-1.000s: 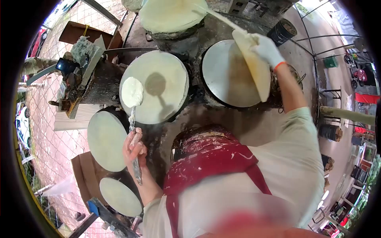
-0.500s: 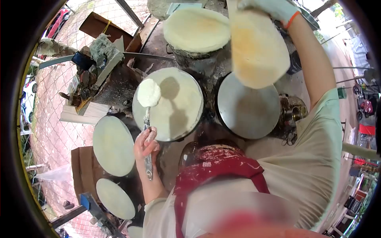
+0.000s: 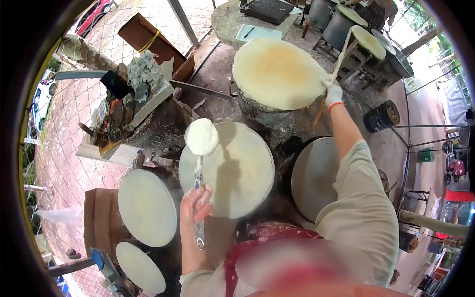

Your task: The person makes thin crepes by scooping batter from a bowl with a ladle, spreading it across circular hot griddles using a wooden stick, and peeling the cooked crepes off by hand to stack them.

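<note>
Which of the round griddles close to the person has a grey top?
The griddle partly behind the right sleeve: grey, while the others nearby look pale cream.

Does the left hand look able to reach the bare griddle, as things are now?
Probably yes: the way from the left hand to the bare griddle looks open above the flat dough, though the hand holds a loaded ladle and the right sleeve partly hides its edge.

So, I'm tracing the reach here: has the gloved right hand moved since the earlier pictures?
Yes. Judged against the right-hand griddle, the gloved right hand has moved farther off, toward the browned flatbread, whose edge it has reached.
</note>
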`<state>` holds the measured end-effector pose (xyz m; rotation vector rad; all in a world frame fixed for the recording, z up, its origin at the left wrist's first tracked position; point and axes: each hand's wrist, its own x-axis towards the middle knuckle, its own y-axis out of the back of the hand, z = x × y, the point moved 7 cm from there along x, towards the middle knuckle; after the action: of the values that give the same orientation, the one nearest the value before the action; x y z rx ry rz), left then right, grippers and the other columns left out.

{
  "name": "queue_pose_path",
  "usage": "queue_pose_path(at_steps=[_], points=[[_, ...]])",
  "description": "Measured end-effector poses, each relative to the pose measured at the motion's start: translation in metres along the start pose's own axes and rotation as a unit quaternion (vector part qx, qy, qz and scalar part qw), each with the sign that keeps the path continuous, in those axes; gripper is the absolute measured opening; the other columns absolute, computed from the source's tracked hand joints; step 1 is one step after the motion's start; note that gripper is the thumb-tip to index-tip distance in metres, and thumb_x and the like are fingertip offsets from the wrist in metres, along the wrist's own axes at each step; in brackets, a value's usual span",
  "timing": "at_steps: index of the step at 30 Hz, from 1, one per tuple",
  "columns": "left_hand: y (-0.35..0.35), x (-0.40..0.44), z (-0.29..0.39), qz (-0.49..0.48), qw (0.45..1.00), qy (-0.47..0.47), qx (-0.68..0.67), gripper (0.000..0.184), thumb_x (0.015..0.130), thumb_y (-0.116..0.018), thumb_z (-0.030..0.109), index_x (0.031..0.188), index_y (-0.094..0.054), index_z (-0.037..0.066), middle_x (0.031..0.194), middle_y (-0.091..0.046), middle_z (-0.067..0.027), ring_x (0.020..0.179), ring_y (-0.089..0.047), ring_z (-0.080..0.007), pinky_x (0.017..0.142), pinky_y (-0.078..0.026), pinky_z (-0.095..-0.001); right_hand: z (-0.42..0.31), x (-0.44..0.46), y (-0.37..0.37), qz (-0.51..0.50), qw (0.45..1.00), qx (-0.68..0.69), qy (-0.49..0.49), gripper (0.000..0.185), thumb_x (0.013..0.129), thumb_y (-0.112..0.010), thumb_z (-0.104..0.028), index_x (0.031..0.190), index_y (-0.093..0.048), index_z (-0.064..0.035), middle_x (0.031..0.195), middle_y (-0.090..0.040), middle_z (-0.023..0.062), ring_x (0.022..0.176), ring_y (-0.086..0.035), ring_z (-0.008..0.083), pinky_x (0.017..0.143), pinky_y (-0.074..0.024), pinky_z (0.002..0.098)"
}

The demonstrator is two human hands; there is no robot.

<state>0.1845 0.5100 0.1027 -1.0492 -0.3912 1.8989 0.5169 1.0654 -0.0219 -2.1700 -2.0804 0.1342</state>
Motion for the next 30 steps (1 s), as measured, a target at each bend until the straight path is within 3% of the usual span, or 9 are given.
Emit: queue_pose_path(at_steps=[7, 12, 15, 16, 19, 20, 23, 26, 30], points=[[-0.019, 0.012, -0.007, -0.020, 0.999, 0.018, -0.045, 0.022, 0.096, -0.049, 0.016, 0.097, -0.054, -0.005, 0.058, -0.039, 0.0013, 0.030, -0.025, -0.0057, 0.032, -0.020, -0.0208, -0.017, -0.012, -0.036, 0.064, 0.992, -0.105, -0.020, 0.040, 0.069, -0.076, 0.001, 0.107, -0.065, -0.0013, 0.084, -0.068, 0.0048, 0.073, -0.064, 0.0149, 0.067, -0.0514, 0.0286], [-0.051, 0.011, -0.028, 0.000, 1.000, 0.001, -0.001, 0.022, 0.094, -0.052, 0.015, 0.097, -0.055, -0.007, 0.058, -0.038, -0.0006, 0.031, -0.023, -0.0057, 0.030, -0.018, -0.0210, -0.051, 0.011, -0.034, 0.005, 0.882, -0.467, 0.063, 0.080, 0.073, -0.069, -0.055, 0.128, -0.053, 0.0013, 0.111, -0.064, 0.0262, 0.106, -0.062, 0.0380, 0.093, -0.0452, 0.0385], [-0.089, -0.003, -0.049, 0.002, 0.999, -0.001, 0.050, 0.023, 0.093, -0.053, 0.016, 0.096, -0.056, -0.007, 0.057, -0.036, -0.0004, 0.031, -0.022, -0.0060, 0.030, -0.018, -0.0210, -0.049, 0.005, 0.000, 0.064, 0.898, -0.429, 0.077, 0.089, 0.074, -0.064, -0.063, 0.134, -0.048, 0.0006, 0.122, -0.059, 0.0276, 0.117, -0.056, 0.0371, 0.096, -0.0426, 0.0390], [-0.103, -0.010, -0.058, 0.019, 0.997, -0.007, 0.078, 0.024, 0.092, -0.054, 0.017, 0.096, -0.056, -0.006, 0.056, -0.036, -0.0001, 0.031, -0.022, -0.0061, 0.030, -0.018, -0.0216, -0.045, 0.003, 0.017, 0.019, 0.903, -0.429, -0.014, 0.075, 0.077, -0.069, -0.054, 0.128, -0.054, -0.0004, 0.114, -0.065, 0.0204, 0.107, -0.062, 0.0312, 0.090, -0.0446, 0.0360], [-0.141, -0.024, -0.096, 0.000, 0.996, 0.019, 0.090, 0.024, 0.093, -0.054, 0.018, 0.095, -0.057, -0.005, 0.055, -0.036, 0.0001, 0.031, -0.022, -0.0060, 0.030, -0.017, -0.0220, -0.073, -0.055, 0.070, -0.016, 0.969, -0.245, 0.025, 0.051, 0.080, -0.074, -0.036, 0.117, -0.061, -0.0027, 0.094, -0.068, 0.0074, 0.085, -0.063, 0.0182, 0.078, -0.0470, 0.0311], [-0.158, -0.027, -0.110, -0.030, 0.995, 0.022, 0.097, 0.025, 0.094, -0.054, 0.020, 0.097, -0.056, -0.005, 0.055, -0.036, 0.0001, 0.031, -0.023, -0.0059, 0.030, -0.017, -0.0224, -0.062, -0.070, 0.104, -0.017, 0.974, -0.221, -0.039, 0.030, 0.083, -0.074, -0.023, 0.105, -0.064, -0.0066, 0.076, -0.060, -0.0044, 0.068, -0.051, 0.0049, 0.063, -0.0415, 0.0217], [-0.199, -0.027, -0.164, -0.044, 0.991, 0.038, 0.120, 0.026, 0.095, -0.054, 0.022, 0.099, -0.055, -0.004, 0.054, -0.036, 0.0009, 0.031, -0.025, -0.0058, 0.031, -0.017, -0.0226, -0.091, -0.167, 0.185, -0.031, 0.984, -0.093, -0.147, 0.025, 0.086, -0.071, -0.025, 0.104, -0.065, -0.0086, 0.070, -0.055, -0.0066, 0.063, -0.047, 0.0024, 0.058, -0.0352, 0.0165], [-0.250, -0.020, -0.228, -0.074, 0.986, 0.089, 0.119, 0.022, 0.094, -0.056, 0.019, 0.097, -0.054, -0.003, 0.054, -0.035, 0.0025, 0.032, -0.025, -0.0063, 0.032, -0.018, -0.0220, -0.107, -0.253, 0.271, -0.033, 0.994, -0.017, -0.102, 0.030, 0.091, -0.065, -0.017, 0.120, -0.063, -0.0065, 0.072, -0.051, -0.0097, 0.057, -0.042, 0.0002, 0.049, -0.0317, 0.0164], [-0.278, 0.030, -0.340, -0.103, 0.959, 0.114, 0.237, 0.017, 0.095, -0.054, 0.014, 0.092, -0.053, -0.002, 0.057, -0.038, 0.0012, 0.038, -0.033, -0.0081, 0.036, -0.023, -0.0235, -0.075, -0.356, 0.384, 0.015, 0.963, -0.056, -0.264, 0.043, 0.093, -0.062, -0.016, 0.134, -0.053, -0.0052, 0.081, -0.053, -0.0090, 0.060, -0.039, -0.0015, 0.049, -0.0272, 0.0144]])
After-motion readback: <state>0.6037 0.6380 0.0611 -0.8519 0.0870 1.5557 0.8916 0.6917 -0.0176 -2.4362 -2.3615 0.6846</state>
